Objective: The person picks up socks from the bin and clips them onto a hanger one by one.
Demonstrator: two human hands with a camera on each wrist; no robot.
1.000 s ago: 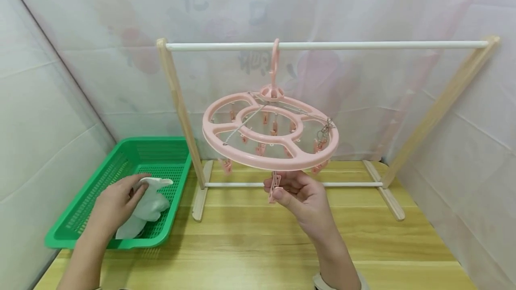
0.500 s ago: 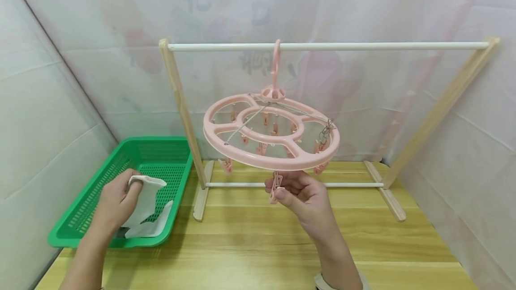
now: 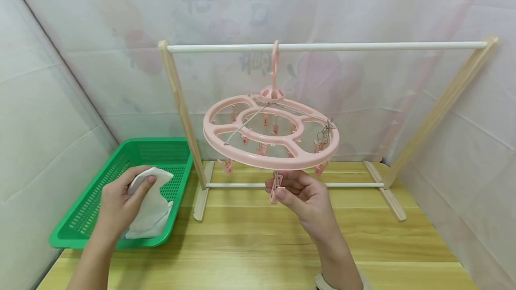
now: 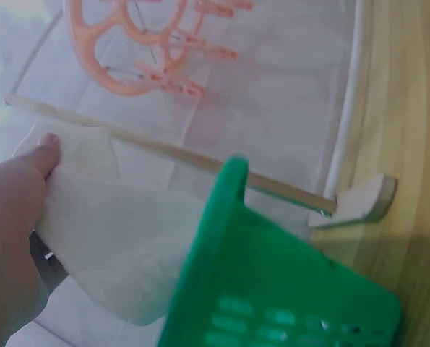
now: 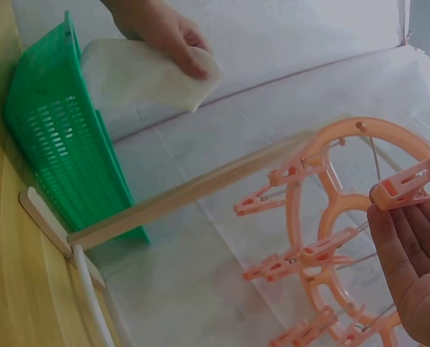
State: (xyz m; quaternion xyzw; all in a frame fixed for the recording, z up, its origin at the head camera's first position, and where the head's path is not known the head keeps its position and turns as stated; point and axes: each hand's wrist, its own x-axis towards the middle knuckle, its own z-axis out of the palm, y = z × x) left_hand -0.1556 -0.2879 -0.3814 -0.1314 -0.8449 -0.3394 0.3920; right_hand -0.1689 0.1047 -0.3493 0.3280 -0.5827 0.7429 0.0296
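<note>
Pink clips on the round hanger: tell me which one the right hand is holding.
The clip hanging from the near edge of the hanger, lowest in the head view. The right hand pinches it; every other clip hangs untouched.

I see a white sock (image 3: 151,207), soft and crumpled, pinched at its upper edge by my left hand (image 3: 118,202) and lifted over the green basket (image 3: 86,209), its lower end hanging down inside the basket. My right hand (image 3: 308,200) pinches a pink clip (image 3: 274,188) that hangs upright from the near rim of the round pink clip hanger (image 3: 271,133). That hanger hangs level by its hook from the white top bar of the wooden rack (image 3: 322,46).
</note>
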